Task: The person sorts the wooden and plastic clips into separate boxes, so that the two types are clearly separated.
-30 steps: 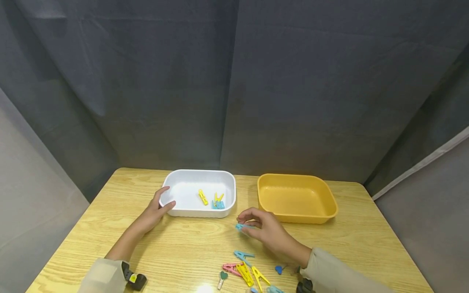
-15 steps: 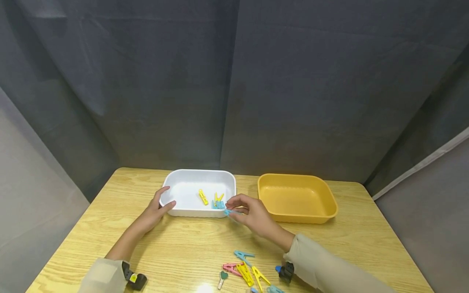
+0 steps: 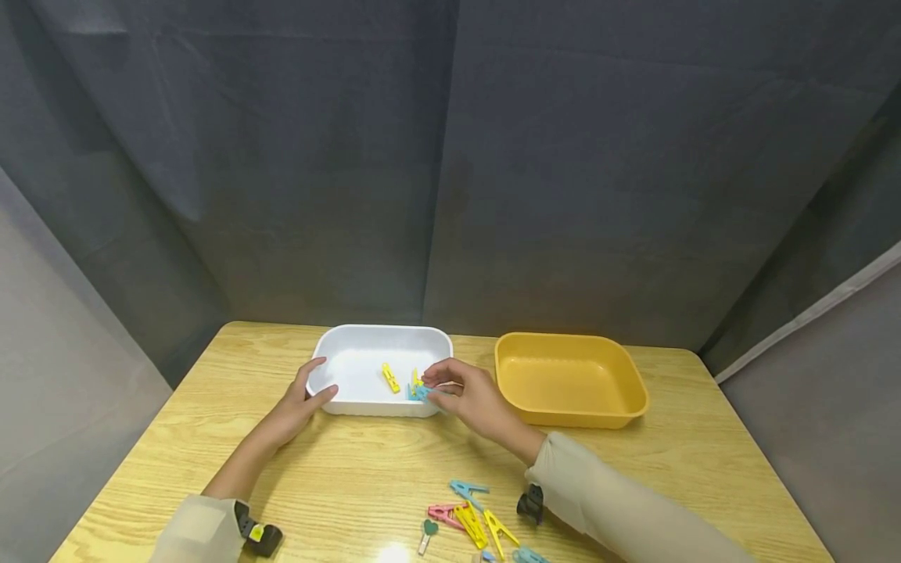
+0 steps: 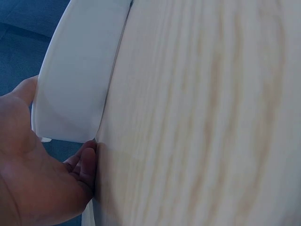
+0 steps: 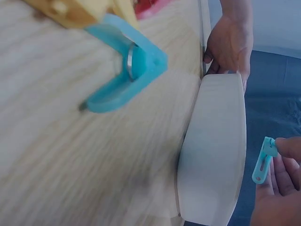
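My left hand [image 3: 290, 414] grips the left end of the white plastic tub [image 3: 359, 367], thumb over the front rim; in the left wrist view the other fingers curl low by its outer wall. My right hand [image 3: 473, 399] is over the tub's front right corner, pinching a light-blue clothespin [image 5: 261, 162] between thumb and fingers. In the tub, one yellow clothespin [image 3: 390, 378] lies near the middle. Another yellow clothespin and some light-blue plastic sit by the right end, partly hidden by my right hand.
To the right stands an orange-yellow tub [image 3: 570, 383]. Near the table's front lie a blue clothespin [image 3: 468, 493], a pink clothespin [image 3: 443, 514], yellow clothespins [image 3: 470, 525] and a small clip with a green heart [image 3: 429, 528]. Dark curtains [image 3: 450, 156] hang behind the table.
My right hand has moved left and away from me with the light-blue clothespin, from the table in front of the tubs to over the white tub's corner. My left hand stays put.
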A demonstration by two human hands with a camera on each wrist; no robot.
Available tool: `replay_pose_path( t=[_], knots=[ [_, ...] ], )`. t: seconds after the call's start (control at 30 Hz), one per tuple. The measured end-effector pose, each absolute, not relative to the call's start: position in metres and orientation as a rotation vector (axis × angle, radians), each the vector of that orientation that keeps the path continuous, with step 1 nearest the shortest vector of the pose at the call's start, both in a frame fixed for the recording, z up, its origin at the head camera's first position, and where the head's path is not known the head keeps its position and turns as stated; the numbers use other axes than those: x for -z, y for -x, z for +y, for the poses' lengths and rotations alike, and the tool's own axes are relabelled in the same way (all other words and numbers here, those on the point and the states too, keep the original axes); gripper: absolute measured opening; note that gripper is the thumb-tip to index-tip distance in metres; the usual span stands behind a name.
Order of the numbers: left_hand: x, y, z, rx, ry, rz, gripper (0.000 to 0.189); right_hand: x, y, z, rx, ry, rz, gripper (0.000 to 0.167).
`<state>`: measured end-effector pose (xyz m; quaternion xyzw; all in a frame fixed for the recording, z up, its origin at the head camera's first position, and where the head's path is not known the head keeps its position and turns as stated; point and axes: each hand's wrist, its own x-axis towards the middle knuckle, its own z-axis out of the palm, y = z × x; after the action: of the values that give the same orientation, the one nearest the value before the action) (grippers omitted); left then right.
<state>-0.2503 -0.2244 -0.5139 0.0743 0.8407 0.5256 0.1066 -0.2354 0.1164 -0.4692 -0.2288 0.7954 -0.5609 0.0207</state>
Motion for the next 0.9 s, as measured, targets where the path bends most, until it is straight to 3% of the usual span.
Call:
replay_pose_path(
  t=[0.9],
  knots=[
    [0.53, 0.257, -0.228, -1.584, -0.227, 2.489, 0.082, 0.475, 0.27, 0.072, 1.679, 0.708, 2.567, 0.023]
  ],
)
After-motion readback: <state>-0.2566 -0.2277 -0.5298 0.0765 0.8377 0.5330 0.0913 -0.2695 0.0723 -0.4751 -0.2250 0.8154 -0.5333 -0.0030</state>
